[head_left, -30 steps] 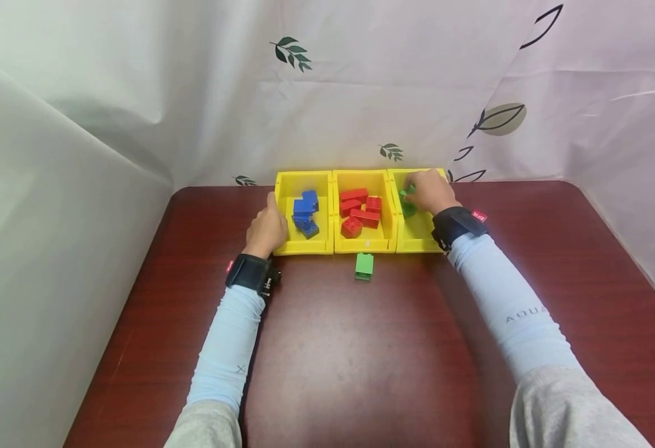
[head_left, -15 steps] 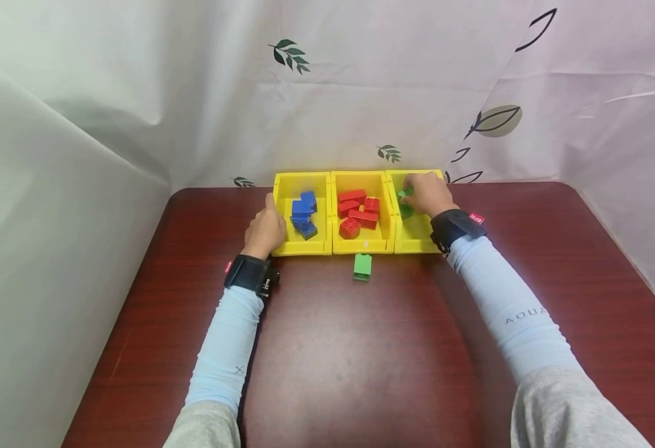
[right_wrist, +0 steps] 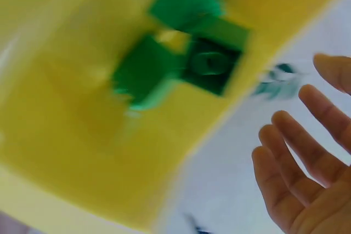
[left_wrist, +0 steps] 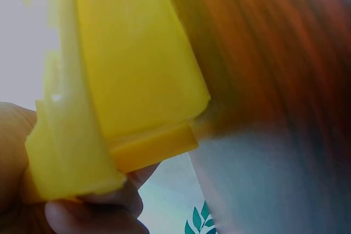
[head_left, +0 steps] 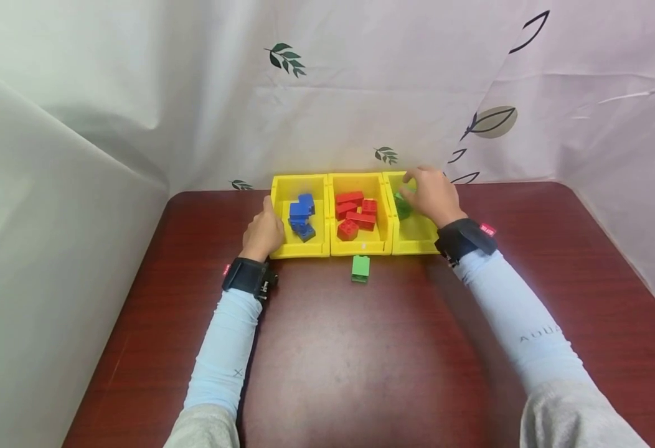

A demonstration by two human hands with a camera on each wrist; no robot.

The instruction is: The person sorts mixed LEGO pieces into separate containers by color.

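My left hand (head_left: 263, 235) grips the outer side wall of the left yellow bin (head_left: 305, 251). In the left wrist view, its thumb and curled fingers close round the bin's wall (left_wrist: 82, 157). My right hand (head_left: 434, 194) hovers over the right yellow bin (head_left: 414, 246), fingers spread and holding nothing. Several green bricks (head_left: 402, 206) lie in that bin, partly hidden by the hand in the head view. The right wrist view shows these green bricks (right_wrist: 145, 69) blurred, apart from the extended fingers (right_wrist: 299, 143).
Blue bricks (head_left: 299, 211) lie in the left bin. A middle yellow bin (head_left: 361, 249) between the other two holds red bricks (head_left: 361, 220). One green brick (head_left: 360, 267) stands on the dark red table (head_left: 355, 348) before the middle bin. A white curtain (head_left: 327, 118) hangs behind.
My right hand has come away from the green bricks, and its fingers have spread. The left hand keeps its grip on the left bin. The head view has shifted slightly.
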